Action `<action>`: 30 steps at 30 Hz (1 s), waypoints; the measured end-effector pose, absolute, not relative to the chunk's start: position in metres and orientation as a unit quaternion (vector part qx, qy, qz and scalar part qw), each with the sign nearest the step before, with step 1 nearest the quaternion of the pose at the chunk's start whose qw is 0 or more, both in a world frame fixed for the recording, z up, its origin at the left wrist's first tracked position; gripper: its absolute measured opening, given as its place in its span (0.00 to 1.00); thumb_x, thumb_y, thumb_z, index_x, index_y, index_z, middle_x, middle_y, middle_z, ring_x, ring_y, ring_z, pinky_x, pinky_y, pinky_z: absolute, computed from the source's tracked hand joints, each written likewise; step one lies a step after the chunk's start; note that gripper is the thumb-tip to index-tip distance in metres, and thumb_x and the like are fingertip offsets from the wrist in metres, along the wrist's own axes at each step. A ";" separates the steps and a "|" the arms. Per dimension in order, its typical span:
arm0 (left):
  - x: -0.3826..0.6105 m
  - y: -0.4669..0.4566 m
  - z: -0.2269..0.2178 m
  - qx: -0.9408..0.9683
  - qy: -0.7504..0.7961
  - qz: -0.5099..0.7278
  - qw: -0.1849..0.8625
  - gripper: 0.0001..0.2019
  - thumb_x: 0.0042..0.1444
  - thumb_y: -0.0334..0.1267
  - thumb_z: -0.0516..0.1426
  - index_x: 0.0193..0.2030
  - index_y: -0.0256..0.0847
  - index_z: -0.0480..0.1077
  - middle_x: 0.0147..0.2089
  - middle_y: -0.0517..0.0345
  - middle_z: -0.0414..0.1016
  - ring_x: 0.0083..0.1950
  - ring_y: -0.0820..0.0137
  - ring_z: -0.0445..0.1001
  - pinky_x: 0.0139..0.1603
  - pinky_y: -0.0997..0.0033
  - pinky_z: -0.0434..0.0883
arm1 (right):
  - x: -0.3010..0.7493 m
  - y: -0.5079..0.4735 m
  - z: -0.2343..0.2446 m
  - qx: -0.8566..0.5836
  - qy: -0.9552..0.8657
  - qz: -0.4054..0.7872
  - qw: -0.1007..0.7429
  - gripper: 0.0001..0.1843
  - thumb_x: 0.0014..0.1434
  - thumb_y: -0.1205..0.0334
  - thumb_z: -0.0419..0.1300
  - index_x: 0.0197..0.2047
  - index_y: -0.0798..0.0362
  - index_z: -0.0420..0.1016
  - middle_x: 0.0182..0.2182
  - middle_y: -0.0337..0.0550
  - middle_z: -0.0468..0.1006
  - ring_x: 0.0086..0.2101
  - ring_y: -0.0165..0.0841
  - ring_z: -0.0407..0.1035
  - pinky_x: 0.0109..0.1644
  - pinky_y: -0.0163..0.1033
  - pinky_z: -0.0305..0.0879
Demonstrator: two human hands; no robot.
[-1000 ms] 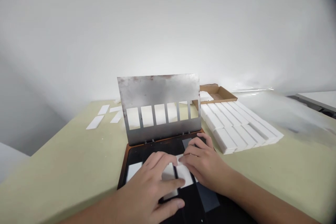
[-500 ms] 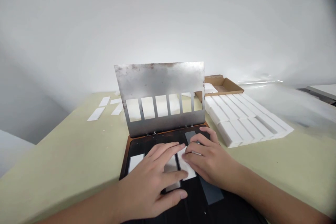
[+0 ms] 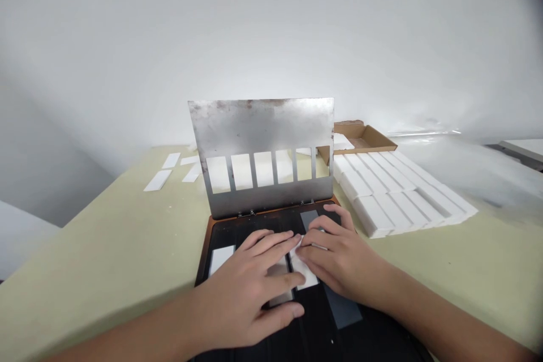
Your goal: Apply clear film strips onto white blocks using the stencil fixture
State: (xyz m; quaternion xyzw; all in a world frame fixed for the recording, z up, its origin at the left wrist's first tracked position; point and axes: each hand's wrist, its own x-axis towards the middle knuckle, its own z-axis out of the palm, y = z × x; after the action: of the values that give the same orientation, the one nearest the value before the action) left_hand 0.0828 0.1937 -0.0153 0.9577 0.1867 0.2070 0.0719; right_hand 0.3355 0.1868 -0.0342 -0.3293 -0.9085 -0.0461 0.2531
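My left hand (image 3: 250, 294) lies palm down with its fingers stretched out over the black bed (image 3: 311, 325) of a hinged jig. Its index fingertip touches a white card (image 3: 306, 278) set flat in the bed. At the same card's right side is my right hand (image 3: 333, 249), fingers bent and drawn together on it; its thumb is hidden. Another white card (image 3: 221, 257) shows at the left, and a greyish card (image 3: 280, 283) lies partly under my left fingers. Behind, the jig's metal frame (image 3: 263, 124) with a row of rectangular windows stands raised on its hinges.
Stacked white strips (image 3: 394, 195) fill the table's right side. Behind them stands an open cardboard box (image 3: 369, 138) with white pieces at its left. Several loose white cards (image 3: 158, 180) lie at the back left of the pale green table (image 3: 139, 237). Clear plastic sheeting (image 3: 479, 169) covers the far right.
Both hands stay over the same white card, with hardly any finger movement. The whole view has shifted slightly.
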 end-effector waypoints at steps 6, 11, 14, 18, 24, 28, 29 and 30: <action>0.083 0.193 -0.015 0.959 0.185 0.206 0.067 0.13 0.71 0.46 0.59 0.55 0.46 0.79 0.65 0.39 0.77 0.68 0.46 0.73 0.65 0.41 0.67 | 0.336 0.186 -0.034 -0.333 -0.903 -0.028 0.269 0.08 0.71 0.68 0.59 0.44 0.49 0.80 0.38 0.38 0.82 0.45 0.37 0.69 0.71 0.57 0.43; 0.083 0.193 -0.016 0.960 0.189 0.196 0.067 0.13 0.71 0.47 0.60 0.56 0.46 0.79 0.64 0.41 0.77 0.69 0.46 0.72 0.66 0.41 0.66 | 0.336 0.186 -0.034 -0.331 -0.904 -0.031 0.268 0.08 0.70 0.67 0.60 0.43 0.49 0.80 0.37 0.38 0.82 0.44 0.37 0.69 0.71 0.57 0.43; 0.083 0.194 -0.015 0.959 0.188 0.203 0.065 0.13 0.71 0.46 0.59 0.55 0.46 0.79 0.64 0.41 0.77 0.68 0.47 0.73 0.66 0.43 0.66 | 0.337 0.186 -0.034 -0.331 -0.906 -0.026 0.263 0.07 0.70 0.68 0.60 0.44 0.49 0.80 0.38 0.38 0.82 0.45 0.37 0.70 0.71 0.57 0.43; 0.084 0.194 -0.014 0.959 0.186 0.206 0.063 0.13 0.70 0.46 0.60 0.55 0.46 0.79 0.65 0.41 0.77 0.68 0.46 0.73 0.66 0.44 0.65 | 0.337 0.186 -0.034 -0.323 -0.907 -0.027 0.269 0.06 0.70 0.68 0.61 0.44 0.50 0.80 0.39 0.38 0.81 0.45 0.37 0.69 0.71 0.57 0.44; 0.082 0.194 -0.016 0.959 0.187 0.203 0.063 0.13 0.71 0.47 0.59 0.55 0.47 0.79 0.65 0.42 0.77 0.68 0.47 0.73 0.67 0.43 0.65 | 0.337 0.187 -0.036 -0.325 -0.905 -0.015 0.273 0.06 0.70 0.68 0.61 0.44 0.50 0.79 0.39 0.37 0.81 0.45 0.37 0.69 0.71 0.58 0.44; 0.082 0.193 -0.017 0.959 0.191 0.200 0.064 0.13 0.71 0.47 0.59 0.55 0.47 0.79 0.64 0.42 0.77 0.69 0.47 0.73 0.66 0.43 0.65 | 0.337 0.186 -0.036 -0.325 -0.906 -0.014 0.270 0.06 0.70 0.68 0.61 0.44 0.50 0.79 0.39 0.38 0.81 0.45 0.37 0.69 0.71 0.59 0.43; 0.082 0.193 -0.017 0.959 0.191 0.199 0.063 0.13 0.71 0.47 0.59 0.56 0.48 0.79 0.65 0.42 0.77 0.69 0.47 0.73 0.66 0.42 0.65 | 0.337 0.186 -0.036 -0.324 -0.907 -0.013 0.270 0.06 0.70 0.68 0.60 0.44 0.50 0.79 0.39 0.38 0.81 0.46 0.37 0.69 0.71 0.59 0.43; 0.082 0.193 -0.017 0.959 0.192 0.199 0.062 0.13 0.71 0.47 0.59 0.56 0.48 0.78 0.65 0.42 0.77 0.69 0.47 0.72 0.66 0.42 0.65 | 0.337 0.186 -0.037 -0.323 -0.907 -0.013 0.270 0.06 0.70 0.68 0.60 0.45 0.51 0.79 0.39 0.38 0.81 0.46 0.37 0.69 0.71 0.59 0.43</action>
State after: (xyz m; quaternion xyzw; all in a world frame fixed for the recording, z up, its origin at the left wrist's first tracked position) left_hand 0.0820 0.1933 -0.0170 0.9591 0.1918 0.1987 0.0618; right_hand 0.3373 0.1859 -0.0366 -0.3232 -0.9069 -0.0125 0.2701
